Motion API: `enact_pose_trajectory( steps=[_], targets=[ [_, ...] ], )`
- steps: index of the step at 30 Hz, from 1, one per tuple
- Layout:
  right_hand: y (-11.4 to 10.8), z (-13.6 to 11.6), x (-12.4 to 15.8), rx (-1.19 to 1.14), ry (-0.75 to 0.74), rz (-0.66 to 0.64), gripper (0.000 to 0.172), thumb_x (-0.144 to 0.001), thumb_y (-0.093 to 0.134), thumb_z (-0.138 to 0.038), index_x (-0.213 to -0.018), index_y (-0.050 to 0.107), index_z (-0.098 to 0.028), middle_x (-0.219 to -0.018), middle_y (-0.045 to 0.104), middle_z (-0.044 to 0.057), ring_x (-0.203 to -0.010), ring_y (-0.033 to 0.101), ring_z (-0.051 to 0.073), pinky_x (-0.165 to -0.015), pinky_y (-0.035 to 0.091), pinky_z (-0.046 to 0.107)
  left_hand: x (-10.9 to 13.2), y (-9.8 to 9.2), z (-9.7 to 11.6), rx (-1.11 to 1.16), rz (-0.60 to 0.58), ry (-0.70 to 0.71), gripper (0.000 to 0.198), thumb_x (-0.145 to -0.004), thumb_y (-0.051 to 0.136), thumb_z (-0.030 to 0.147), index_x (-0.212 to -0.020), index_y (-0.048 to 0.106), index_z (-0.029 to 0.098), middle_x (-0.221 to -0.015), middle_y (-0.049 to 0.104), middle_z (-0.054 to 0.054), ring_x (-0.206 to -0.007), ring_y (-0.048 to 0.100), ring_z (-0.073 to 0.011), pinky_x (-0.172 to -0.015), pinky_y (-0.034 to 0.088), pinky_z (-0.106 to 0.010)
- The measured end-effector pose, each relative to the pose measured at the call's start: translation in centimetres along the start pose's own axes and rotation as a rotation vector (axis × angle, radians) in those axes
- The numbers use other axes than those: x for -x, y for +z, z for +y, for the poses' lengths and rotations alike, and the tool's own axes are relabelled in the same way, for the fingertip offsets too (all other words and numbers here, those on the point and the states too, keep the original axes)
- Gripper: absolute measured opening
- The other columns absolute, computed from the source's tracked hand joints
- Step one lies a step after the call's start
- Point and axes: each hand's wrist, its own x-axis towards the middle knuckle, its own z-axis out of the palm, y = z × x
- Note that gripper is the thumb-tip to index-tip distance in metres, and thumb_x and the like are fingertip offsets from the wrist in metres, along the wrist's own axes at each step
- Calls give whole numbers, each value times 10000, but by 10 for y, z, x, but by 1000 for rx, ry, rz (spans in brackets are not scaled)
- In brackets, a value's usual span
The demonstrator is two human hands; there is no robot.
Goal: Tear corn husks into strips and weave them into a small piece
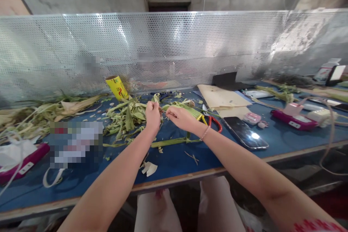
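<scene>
My left hand [152, 116] is closed in a pinch at the middle of the bench, with a pale green leaf piece [156, 97] sticking up from its fingers. Close beside it, my right hand [178, 116] is also closed, fingertips pinched together towards the left hand. Whatever those fingertips hold is too small to make out. A heap of wilted green leaves and stalks [129, 117] lies left of my left hand. Beyond my right wrist are red-handled scissors [215, 124], partly hidden. One long green stalk [170, 142] lies in front of the hands.
A yellow tube [117, 87] leans behind the heap. To the right lie brown paper [221, 98], a phone [245, 133], a pink case [252, 117] and a magenta power strip [295, 120] with cables. A perforated metal screen [174, 47] stands along the blue bench's [174, 168] back.
</scene>
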Motion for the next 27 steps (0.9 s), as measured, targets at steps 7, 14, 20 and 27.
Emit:
enact_pose_trajectory(
  steps=[7, 14, 20, 27],
  targets=[
    [11, 8, -5, 93, 43, 27, 105, -850, 407, -189, -782, 487, -176, -661, 499, -8, -602, 424, 103, -585, 291, 223, -5, -1, -4, -151, 34, 43, 173, -803, 409, 281, -655, 381, 196, -572, 454, 46, -476, 425, -83, -507, 323, -229],
    [18, 13, -9, 86, 7, -64, 121, -821, 392, -138, -730, 457, -185, -644, 474, -16, -600, 430, 108, -578, 298, 224, -7, 0, -6, -415, 19, 98, 221, -775, 440, 206, -570, 359, 204, -518, 401, 38, -516, 403, -120, -541, 281, -255],
    [19, 7, -6, 96, 10, -129, 129, -799, 397, -112, -692, 419, -181, -664, 475, -5, -608, 417, 110, -576, 294, 227, -2, 5, -11, -386, 80, 93, 233, -739, 462, 175, -539, 347, 205, -519, 399, 33, -530, 391, -122, -549, 283, -260],
    [19, 11, -6, 40, -44, -185, 118, -795, 400, -114, -701, 409, -185, -689, 490, -5, -614, 416, 109, -600, 310, 232, -3, 7, -21, -244, 89, 22, 182, -733, 458, 195, -561, 400, 196, -527, 422, 34, -526, 412, -114, -529, 312, -250]
  ],
)
